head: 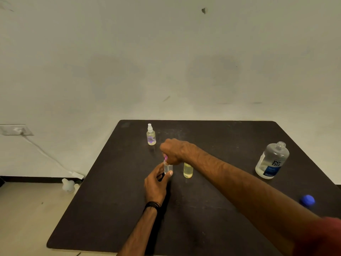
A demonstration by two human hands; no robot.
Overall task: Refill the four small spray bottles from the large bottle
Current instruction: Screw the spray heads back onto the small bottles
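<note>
Pale, scuffed wall stands behind a dark matte desk (221, 209) with rounded corners. At the middle of it the left hand (156, 182) grips a small clear spray bottle (168, 168) by its body, thumb and fingers curled round it, and keeps it upright on the desk. The right hand (174, 151) is closed from above on the pink spray cap (165, 157) of this bottle. I judge that the cap is being turned, but whether on or off I cannot tell.

Just to the right of the held bottle stands a second small bottle (188, 170) with yellowish liquid; its top is hidden under the right forearm. Beyond the right hand stands a third small bottle (151, 134) with a white sprayer. A fourth one I do not see. Far to the right of both hands stands the large bottle (272, 160), clear smooth plastic with a blue label, open at the neck; its round blue cap (307, 200) lies nearer to the person.

If the cap is coming off, the next move needs a steady, thin pour into a narrow neck.
</note>
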